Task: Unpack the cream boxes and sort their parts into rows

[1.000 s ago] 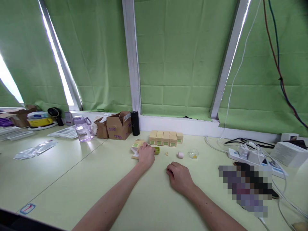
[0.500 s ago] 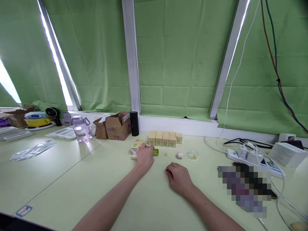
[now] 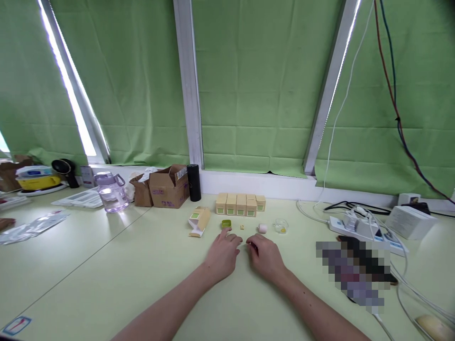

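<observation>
My left hand (image 3: 223,254) lies on the table with its fingers apart, holding nothing that I can see. Its fingertips are just in front of a small green square dish (image 3: 226,224). My right hand (image 3: 265,254) rests beside it, fingers curled together; whatever they may hold is hidden. Beyond the right hand is a small pale pink, rounded piece (image 3: 262,228), with a clear round dish (image 3: 281,226) holding a bit of yellow to its right. A tiny yellowish piece (image 3: 242,227) sits between the green dish and the pink piece. An opened small carton (image 3: 199,221) lies left of the green dish.
Several small tan cartons (image 3: 236,204) stand in a row behind. Farther left are a black cylinder (image 3: 194,183), a cardboard box (image 3: 169,187) and a water bottle (image 3: 111,192). On the right lie a power strip (image 3: 366,232), cables and a white box (image 3: 410,222).
My left hand has let go of the green dish and drawn back toward me and right, beside my right hand. The opened carton is uncovered now. The view has shifted slightly right.
</observation>
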Demonstrator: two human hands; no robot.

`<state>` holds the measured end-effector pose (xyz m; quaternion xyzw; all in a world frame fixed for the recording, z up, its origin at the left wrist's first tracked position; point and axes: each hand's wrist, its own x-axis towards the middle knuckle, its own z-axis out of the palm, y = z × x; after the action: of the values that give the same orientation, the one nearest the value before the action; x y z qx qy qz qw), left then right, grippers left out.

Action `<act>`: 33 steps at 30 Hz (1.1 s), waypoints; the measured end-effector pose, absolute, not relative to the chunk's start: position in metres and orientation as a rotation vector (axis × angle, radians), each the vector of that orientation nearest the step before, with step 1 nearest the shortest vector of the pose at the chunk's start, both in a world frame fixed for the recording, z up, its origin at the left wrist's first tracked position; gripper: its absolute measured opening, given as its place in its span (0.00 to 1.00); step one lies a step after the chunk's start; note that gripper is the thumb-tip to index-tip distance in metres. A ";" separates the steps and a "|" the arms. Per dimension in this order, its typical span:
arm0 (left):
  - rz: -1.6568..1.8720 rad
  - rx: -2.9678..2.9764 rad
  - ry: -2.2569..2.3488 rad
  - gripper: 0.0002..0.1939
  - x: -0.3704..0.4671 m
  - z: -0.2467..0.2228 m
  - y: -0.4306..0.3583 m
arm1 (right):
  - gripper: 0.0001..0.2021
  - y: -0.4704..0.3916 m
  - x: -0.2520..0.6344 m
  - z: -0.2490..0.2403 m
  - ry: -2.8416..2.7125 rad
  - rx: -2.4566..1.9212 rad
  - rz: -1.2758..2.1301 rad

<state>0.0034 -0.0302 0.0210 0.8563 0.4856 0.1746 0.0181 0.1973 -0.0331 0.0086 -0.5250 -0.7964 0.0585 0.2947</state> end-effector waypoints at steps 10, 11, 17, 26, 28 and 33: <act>0.532 2.641 1.450 0.11 0.004 0.022 -0.031 | 0.14 0.038 0.246 0.057 -1.942 -1.639 -0.106; 0.531 2.639 1.447 0.10 0.004 0.022 -0.031 | 0.14 0.049 0.251 0.060 -1.944 -1.663 -0.121; 0.520 2.642 1.451 0.10 0.004 0.023 -0.031 | 0.19 0.101 0.270 0.063 -2.050 -1.766 -0.201; 0.478 2.632 1.457 0.11 0.005 0.021 -0.030 | 0.28 0.144 0.256 0.067 -2.165 -1.835 -0.209; 0.471 2.634 1.450 0.11 0.005 0.021 -0.030 | 0.27 0.149 0.252 0.064 -2.178 -1.838 -0.204; 0.465 2.651 1.465 0.11 0.006 0.024 -0.032 | 0.19 0.151 0.250 0.052 -2.197 -1.858 -0.174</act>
<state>0.0062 -0.0319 0.0245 0.8644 0.4778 0.1517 0.0387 0.2498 0.1514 0.0520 -0.6392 -0.7557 -0.0600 0.1293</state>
